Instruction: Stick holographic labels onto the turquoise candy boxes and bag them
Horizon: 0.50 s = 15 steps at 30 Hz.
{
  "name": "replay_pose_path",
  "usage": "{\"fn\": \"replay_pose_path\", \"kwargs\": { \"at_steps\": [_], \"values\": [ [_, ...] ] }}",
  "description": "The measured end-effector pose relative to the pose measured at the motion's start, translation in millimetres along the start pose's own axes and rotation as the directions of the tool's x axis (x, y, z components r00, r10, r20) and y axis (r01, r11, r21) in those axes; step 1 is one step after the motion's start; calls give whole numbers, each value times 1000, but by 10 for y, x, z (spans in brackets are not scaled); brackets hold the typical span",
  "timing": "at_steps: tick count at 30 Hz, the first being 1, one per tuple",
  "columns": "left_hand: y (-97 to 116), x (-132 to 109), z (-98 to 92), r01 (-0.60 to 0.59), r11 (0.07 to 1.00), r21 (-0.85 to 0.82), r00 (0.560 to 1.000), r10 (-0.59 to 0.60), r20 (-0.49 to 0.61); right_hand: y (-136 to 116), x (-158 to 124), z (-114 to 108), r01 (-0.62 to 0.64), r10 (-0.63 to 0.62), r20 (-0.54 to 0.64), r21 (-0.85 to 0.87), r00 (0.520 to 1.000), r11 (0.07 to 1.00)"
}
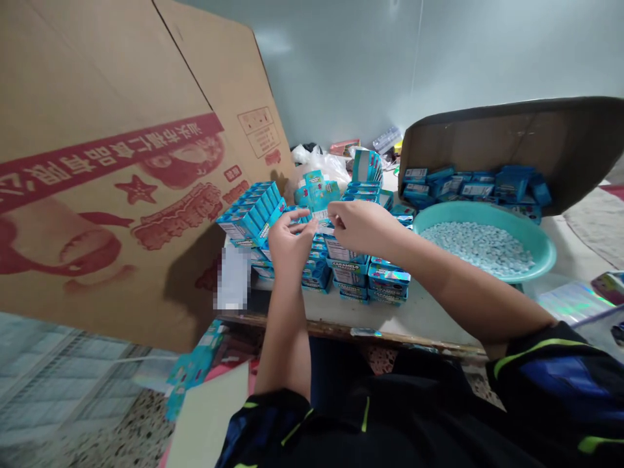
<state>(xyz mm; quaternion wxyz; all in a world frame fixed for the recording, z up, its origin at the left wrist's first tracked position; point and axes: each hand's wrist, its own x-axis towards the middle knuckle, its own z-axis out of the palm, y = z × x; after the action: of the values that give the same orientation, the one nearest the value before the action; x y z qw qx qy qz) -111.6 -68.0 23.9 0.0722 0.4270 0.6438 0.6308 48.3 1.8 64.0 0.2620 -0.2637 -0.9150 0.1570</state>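
My left hand (291, 240) hovers over the stacked blue boxes, its thumb and fingers curled toward each other. Close by on the right, my right hand (363, 224) is closed with its knuckles up. A small pale strip (325, 229) shows between the two hands; what exactly it is I cannot make out. Blue display boxes marked "CARAMELO" (347, 268) are piled below my right hand. Left of my left hand, a tray of upright small blue boxes (256, 209) sits tilted. Behind the hands stands an unfolded blue carton (316, 188).
A large printed cardboard carton (121, 162) fills the left side. At right, a turquoise basin (546, 257) holds small pale-blue pieces, before a brown box (487, 133) with blue packs inside. Clear plastic bags (322, 164) lie behind. The table's worn edge (331, 328) runs close to my body.
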Motion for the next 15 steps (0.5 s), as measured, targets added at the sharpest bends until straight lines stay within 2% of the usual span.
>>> {"fn": "replay_pose_path", "kwargs": {
  "at_steps": [3,6,8,10,11,12,13,14,15],
  "values": [
    [-78,1,-10,76,997,24,988,-78,133,-32,-48,-98,37,-32,60,-79,998,996],
    [-167,1,-31,35,999,39,976,-43,215,-43,-364,-324,125,-123,23,-181,992,976],
    [-239,32,-64,50,997,63,973,-63,222,47,-703,-470,141,-163,-87,-215,983,966],
    [-319,64,-103,128,987,101,967,-147,207,295,-1130,-543,10,-77,-305,-215,949,977],
    [-361,59,-123,168,981,92,968,-182,173,485,-1378,-544,-125,24,-449,-196,893,973],
    [-402,30,-145,185,980,73,975,-193,110,713,-1650,-521,-301,158,-590,-153,792,941],
    [-443,-29,-167,172,983,58,984,-174,28,965,-1940,-477,-500,305,-702,-84,644,862],
    [-486,-120,-189,139,989,52,989,-136,-64,1224,-2240,-416,-669,432,-755,-13,494,743],
    [-535,-241,-210,100,993,66,986,-89,-144,1470,-2539,-338,-789,542,-754,51,371,612]
  ]
}}
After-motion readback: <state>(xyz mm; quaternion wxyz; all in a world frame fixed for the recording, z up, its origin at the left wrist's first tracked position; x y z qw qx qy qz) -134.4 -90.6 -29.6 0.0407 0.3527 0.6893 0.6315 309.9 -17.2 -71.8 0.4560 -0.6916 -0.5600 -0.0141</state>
